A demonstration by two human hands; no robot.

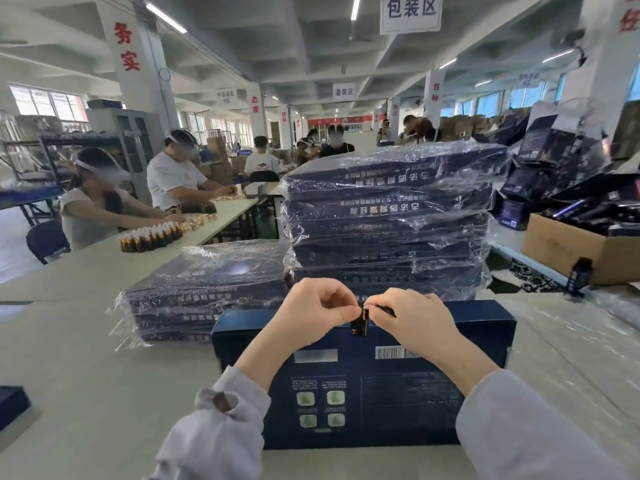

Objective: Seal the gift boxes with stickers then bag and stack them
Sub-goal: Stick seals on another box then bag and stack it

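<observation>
While hands [313, 306] [412, 315] pinch sticker [360, 323], rectangular cardboard box [398, 407]

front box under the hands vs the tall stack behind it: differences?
Front box is bare; tall stack boxes are in clear plastic bags.
Front box lies single on the table; tall stack is several high.
Left hand and right hand pinch a sticker at the front box's far edge; tall stack is untouched.
Shared: flat, dark blue.

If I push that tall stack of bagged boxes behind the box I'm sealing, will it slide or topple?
The tall stack is wrapped in loose glossy plastic, so its layers would probably slip over each other. Its edges look slightly uneven, so a push near the top may shear it apart.
</observation>
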